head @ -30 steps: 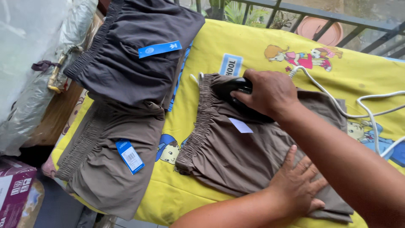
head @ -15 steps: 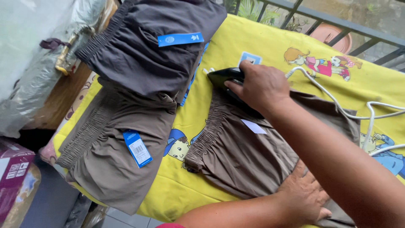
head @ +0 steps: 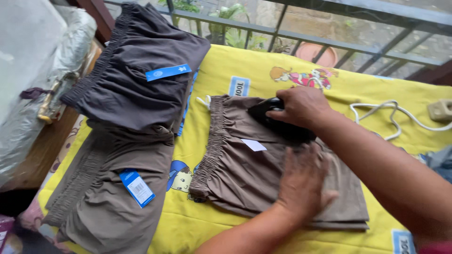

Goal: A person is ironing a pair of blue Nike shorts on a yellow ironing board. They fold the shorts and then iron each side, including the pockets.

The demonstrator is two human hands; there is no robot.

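brown fabric: a pair of brown shorts [head: 263,178] lies flat on the yellow printed cloth [head: 245,70], elastic waistband toward the stacked garments, legs running back toward the person.
right hand: the right hand [head: 301,107] is closed around the handle of a black iron [head: 278,120]; the fingers wrap the grip, and the sole rests on the upper part of the shorts just beyond the fingertips.
left hand: the left hand [head: 301,181] lies palm down, fingers spread and flat, gripping nothing; it presses the shorts directly beneath it.
key relation: the iron sits just past the left fingertips, close but apart; the shorts' long axis runs from the waistband, out ahead of both sets of fingers, back under the palms; the right hand is the nearer to the iron, the left the nearer to the lower hem.
white label: a small white tag [head: 253,145] lies on the fabric between the iron and the waistband.
beyond the waistband: dark grey shorts [head: 136,89] and another brown pair [head: 108,197], each with a blue hang tag.
behind the right wrist: a white cord [head: 391,115] loops over the cloth.
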